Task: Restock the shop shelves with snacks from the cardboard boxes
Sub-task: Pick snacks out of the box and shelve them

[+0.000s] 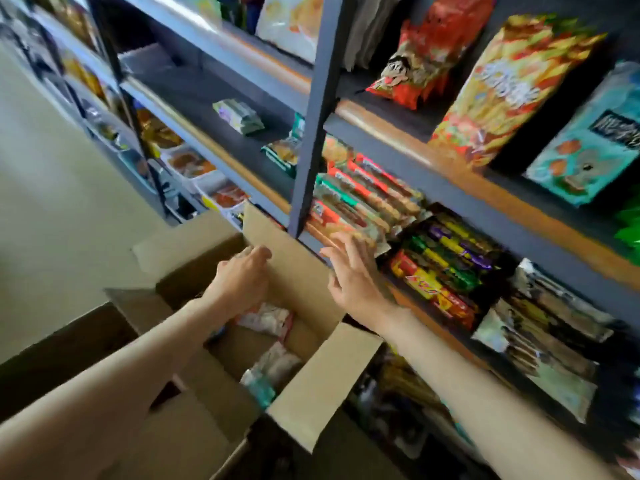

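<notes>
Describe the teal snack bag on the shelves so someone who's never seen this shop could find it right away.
Start at the dark vertical shelf post and take the shelf to its right, above the stacked bars. At its far right end stands the teal bag. Its neighbours, the yellow bag and the red bag, are warm-coloured; only it is teal with a dark label.

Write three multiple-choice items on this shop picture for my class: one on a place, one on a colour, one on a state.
1. Where is the right hand?
A. inside the box
B. at the packets on the shelf
C. on the floor

2. What colour is the bag at the right of the upper shelf?
A. teal
B. black
C. pink

3. How is the cardboard box?
A. taped shut
B. open, packets inside
C. flattened

Answers: 1 B, its spread fingers reach the biscuit packets. 2 A, its front is teal. 3 B, flaps stand up and packets lie inside, under the left hand.
</notes>
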Action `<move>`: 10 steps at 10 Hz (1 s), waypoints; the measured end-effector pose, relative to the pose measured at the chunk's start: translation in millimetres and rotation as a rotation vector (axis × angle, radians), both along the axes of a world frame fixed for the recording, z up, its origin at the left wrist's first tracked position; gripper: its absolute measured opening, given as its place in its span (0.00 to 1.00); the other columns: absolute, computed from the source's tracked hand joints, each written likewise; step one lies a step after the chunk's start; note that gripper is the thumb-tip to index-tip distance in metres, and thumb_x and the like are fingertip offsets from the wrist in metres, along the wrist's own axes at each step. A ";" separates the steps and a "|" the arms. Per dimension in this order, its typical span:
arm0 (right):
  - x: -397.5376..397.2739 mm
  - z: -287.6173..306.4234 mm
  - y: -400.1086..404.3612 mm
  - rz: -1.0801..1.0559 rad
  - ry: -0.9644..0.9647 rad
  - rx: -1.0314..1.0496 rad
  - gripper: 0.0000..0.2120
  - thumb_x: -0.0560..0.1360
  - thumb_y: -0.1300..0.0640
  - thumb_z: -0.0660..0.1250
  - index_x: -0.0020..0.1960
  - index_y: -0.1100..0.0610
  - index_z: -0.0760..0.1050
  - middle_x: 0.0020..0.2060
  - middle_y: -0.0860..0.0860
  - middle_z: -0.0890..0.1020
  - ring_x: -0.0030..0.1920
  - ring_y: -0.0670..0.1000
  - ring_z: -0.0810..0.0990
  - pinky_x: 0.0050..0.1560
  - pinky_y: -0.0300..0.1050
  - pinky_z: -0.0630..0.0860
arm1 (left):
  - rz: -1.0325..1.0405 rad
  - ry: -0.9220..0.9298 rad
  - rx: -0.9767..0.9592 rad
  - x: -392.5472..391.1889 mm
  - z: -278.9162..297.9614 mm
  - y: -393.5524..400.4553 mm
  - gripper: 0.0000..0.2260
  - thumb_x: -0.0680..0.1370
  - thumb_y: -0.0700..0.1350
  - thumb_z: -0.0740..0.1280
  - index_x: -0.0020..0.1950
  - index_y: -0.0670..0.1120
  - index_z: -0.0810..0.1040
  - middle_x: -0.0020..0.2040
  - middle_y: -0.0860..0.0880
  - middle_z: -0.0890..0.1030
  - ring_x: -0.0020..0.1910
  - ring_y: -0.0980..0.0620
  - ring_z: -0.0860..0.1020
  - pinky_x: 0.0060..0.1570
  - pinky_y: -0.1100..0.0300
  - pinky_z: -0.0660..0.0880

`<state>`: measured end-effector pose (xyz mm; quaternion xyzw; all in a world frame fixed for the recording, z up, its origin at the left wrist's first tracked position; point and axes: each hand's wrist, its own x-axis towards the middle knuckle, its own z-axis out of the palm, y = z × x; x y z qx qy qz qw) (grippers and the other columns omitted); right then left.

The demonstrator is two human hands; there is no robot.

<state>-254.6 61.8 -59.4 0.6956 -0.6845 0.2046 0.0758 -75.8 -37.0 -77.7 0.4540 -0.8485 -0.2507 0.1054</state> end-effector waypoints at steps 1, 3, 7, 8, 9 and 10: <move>26.8 -74.1 -21.3 0.038 -0.123 0.476 0.13 0.73 0.56 0.66 0.56 0.59 0.75 0.58 0.57 0.73 0.59 0.59 0.69 0.59 0.52 0.68 | 0.192 -0.047 0.150 51.7 -44.5 -10.8 0.17 0.73 0.38 0.63 0.61 0.43 0.72 0.58 0.44 0.77 0.58 0.42 0.75 0.57 0.49 0.71; 67.1 -212.6 -49.0 -0.009 -0.246 1.176 0.18 0.74 0.45 0.67 0.56 0.58 0.75 0.57 0.56 0.78 0.61 0.58 0.73 0.59 0.48 0.69 | 0.308 -0.176 0.221 102.9 -116.4 -23.5 0.10 0.74 0.40 0.60 0.55 0.45 0.72 0.49 0.46 0.80 0.48 0.43 0.78 0.49 0.50 0.76; 98.4 -268.8 -75.6 -0.011 0.013 0.994 0.14 0.78 0.58 0.62 0.62 0.60 0.72 0.65 0.55 0.64 0.66 0.59 0.63 0.65 0.51 0.63 | 0.241 -0.240 0.254 100.1 -133.5 -32.4 0.13 0.77 0.39 0.57 0.61 0.43 0.68 0.58 0.43 0.77 0.53 0.41 0.76 0.52 0.47 0.74; 76.1 -203.2 -122.0 0.068 -0.109 0.873 0.06 0.79 0.60 0.59 0.54 0.60 0.71 0.62 0.57 0.66 0.60 0.61 0.70 0.60 0.51 0.67 | 0.226 -0.198 0.282 92.5 -110.0 -44.6 0.19 0.75 0.38 0.61 0.66 0.43 0.66 0.63 0.45 0.75 0.58 0.44 0.75 0.55 0.51 0.73; 61.0 -113.5 -148.7 0.180 -0.130 0.738 0.05 0.79 0.60 0.60 0.53 0.60 0.70 0.55 0.59 0.74 0.55 0.60 0.75 0.48 0.49 0.68 | 0.131 -0.125 0.279 80.2 -77.3 -59.0 0.29 0.73 0.39 0.67 0.71 0.44 0.60 0.70 0.46 0.68 0.64 0.46 0.71 0.60 0.56 0.70; 51.3 -14.6 -149.9 0.189 -0.149 0.579 0.05 0.78 0.61 0.61 0.45 0.57 0.65 0.42 0.57 0.74 0.45 0.57 0.74 0.39 0.46 0.62 | 0.016 0.000 0.243 65.6 -27.5 -68.5 0.36 0.71 0.38 0.72 0.73 0.40 0.57 0.71 0.42 0.65 0.68 0.45 0.67 0.64 0.53 0.68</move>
